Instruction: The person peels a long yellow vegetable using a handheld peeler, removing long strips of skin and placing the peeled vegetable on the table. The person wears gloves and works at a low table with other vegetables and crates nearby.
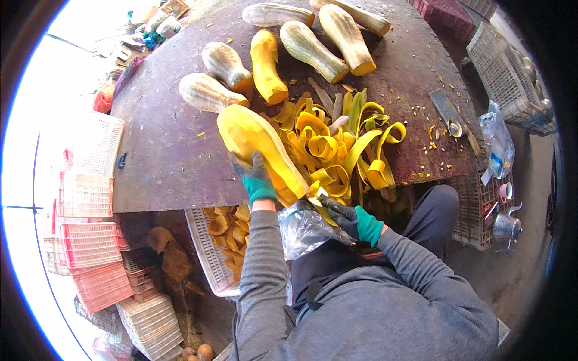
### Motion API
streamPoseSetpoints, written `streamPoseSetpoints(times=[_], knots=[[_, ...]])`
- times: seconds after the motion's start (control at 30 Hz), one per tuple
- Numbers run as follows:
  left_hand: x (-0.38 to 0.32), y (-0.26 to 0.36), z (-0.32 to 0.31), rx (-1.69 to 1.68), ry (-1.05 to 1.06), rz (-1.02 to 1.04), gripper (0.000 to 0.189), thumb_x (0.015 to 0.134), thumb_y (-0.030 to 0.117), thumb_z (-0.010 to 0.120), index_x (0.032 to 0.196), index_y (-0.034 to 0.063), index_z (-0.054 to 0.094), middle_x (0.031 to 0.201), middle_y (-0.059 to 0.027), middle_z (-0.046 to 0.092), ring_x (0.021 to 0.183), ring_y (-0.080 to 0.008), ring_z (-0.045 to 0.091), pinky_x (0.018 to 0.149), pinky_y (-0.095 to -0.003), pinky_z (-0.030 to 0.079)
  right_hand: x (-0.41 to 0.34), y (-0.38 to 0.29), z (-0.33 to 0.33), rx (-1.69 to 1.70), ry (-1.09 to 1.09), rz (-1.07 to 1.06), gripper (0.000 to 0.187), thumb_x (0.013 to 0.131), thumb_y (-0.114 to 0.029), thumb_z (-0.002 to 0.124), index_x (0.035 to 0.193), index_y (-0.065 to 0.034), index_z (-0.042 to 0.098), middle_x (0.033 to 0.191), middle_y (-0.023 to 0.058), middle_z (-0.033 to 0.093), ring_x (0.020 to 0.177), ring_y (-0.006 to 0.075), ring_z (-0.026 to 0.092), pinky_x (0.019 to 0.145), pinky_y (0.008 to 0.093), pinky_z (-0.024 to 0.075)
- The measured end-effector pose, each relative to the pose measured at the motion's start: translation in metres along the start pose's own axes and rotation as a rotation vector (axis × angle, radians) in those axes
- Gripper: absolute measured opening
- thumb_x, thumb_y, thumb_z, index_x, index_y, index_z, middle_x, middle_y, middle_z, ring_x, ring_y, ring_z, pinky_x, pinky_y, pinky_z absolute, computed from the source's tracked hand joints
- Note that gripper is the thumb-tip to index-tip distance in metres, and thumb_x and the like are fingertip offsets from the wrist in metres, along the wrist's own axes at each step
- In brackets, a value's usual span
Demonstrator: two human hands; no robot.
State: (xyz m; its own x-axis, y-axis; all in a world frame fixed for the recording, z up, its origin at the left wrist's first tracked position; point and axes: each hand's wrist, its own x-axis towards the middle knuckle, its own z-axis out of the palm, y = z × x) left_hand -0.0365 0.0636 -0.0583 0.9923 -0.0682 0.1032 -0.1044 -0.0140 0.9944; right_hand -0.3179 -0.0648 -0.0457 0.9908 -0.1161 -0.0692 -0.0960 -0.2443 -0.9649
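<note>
A large, mostly peeled yellow squash (257, 140) slants over the front edge of the table, its cut neck end towards me. My left hand (253, 173), in a dark glove with a green cuff, grips it from the side. In my right hand (347, 219), gloved alike, is a small peeler (319, 194), partly hidden by the fingers. It meets the squash's cut end, and a strip of peel (326, 215) hangs there. Beside the squash lies a heap of curled yellow and green peels (329, 144). A clear plastic bag (307, 230) covers part of my lap.
Several unpeeled squashes (311, 49) and a peeled one (266, 67) lie at the table's (158, 144) far side. A cleaver (447, 108) rests at right. Below left, a white crate (205, 257) holds squash pieces (230, 232). A metal kettle (505, 225) stands at right.
</note>
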Motion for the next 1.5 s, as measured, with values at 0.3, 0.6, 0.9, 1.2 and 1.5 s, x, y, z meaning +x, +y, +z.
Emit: streamPoseSetpoints(times=[0.3,0.6,0.9,1.2,1.5], knots=[[0.017,-0.006,0.011,0.656,0.087,0.207,0.103,0.084,0.045,0.080,0.158,-0.0001,0.024,0.161,-0.0307,0.022,0.150,-0.0450,0.024,0.123,-0.0478,0.023,0.007,-0.023,-0.008,0.169,-0.168,0.138,0.050,0.103,-0.025,0.061,0.150,-0.0129,0.049,0.150,0.0100,0.054,0.129,0.0129,0.055,0.107,0.0299,0.0442],[0.013,0.000,0.011,0.666,0.050,0.169,0.103,0.084,0.042,0.080,0.159,0.0033,0.021,0.161,-0.0320,0.018,0.150,-0.0461,0.022,0.122,-0.0480,0.023,0.173,-0.027,-0.069,-0.539,-0.088,-0.565,0.053,0.096,-0.006,0.058,0.148,-0.0021,0.047,0.144,0.0124,0.056,0.131,0.0204,0.054,0.108,0.0335,0.0438],[0.015,-0.013,0.006,0.728,0.072,0.225,0.100,0.084,0.042,0.079,0.158,0.0038,0.025,0.158,-0.0339,0.025,0.147,-0.0492,0.027,0.121,-0.0499,0.025,0.409,-0.012,-0.049,-0.234,-0.264,-0.165,0.047,0.104,-0.048,0.045,0.131,-0.0119,0.061,0.100,0.0150,0.069,0.085,0.0244,0.069,0.077,0.0400,0.0531],[0.013,-0.012,0.006,0.699,0.061,0.211,0.099,0.084,0.041,0.079,0.158,0.0035,0.025,0.159,-0.0335,0.024,0.147,-0.0479,0.027,0.121,-0.0503,0.024,0.264,0.026,-0.022,0.110,-0.100,-0.422,0.048,0.100,-0.021,0.046,0.146,-0.0063,0.050,0.145,0.0106,0.053,0.127,0.0252,0.055,0.102,0.0378,0.0476],[0.014,-0.005,0.001,0.712,0.000,0.236,0.093,0.090,0.042,0.074,0.159,0.0037,0.025,0.162,-0.0295,0.022,0.151,-0.0451,0.022,0.123,-0.0494,0.022,0.158,0.002,0.004,0.193,0.014,0.015,0.053,0.102,-0.014,0.057,0.152,-0.0026,0.042,0.147,0.0132,0.057,0.130,0.0116,0.050,0.108,0.0285,0.0404]])
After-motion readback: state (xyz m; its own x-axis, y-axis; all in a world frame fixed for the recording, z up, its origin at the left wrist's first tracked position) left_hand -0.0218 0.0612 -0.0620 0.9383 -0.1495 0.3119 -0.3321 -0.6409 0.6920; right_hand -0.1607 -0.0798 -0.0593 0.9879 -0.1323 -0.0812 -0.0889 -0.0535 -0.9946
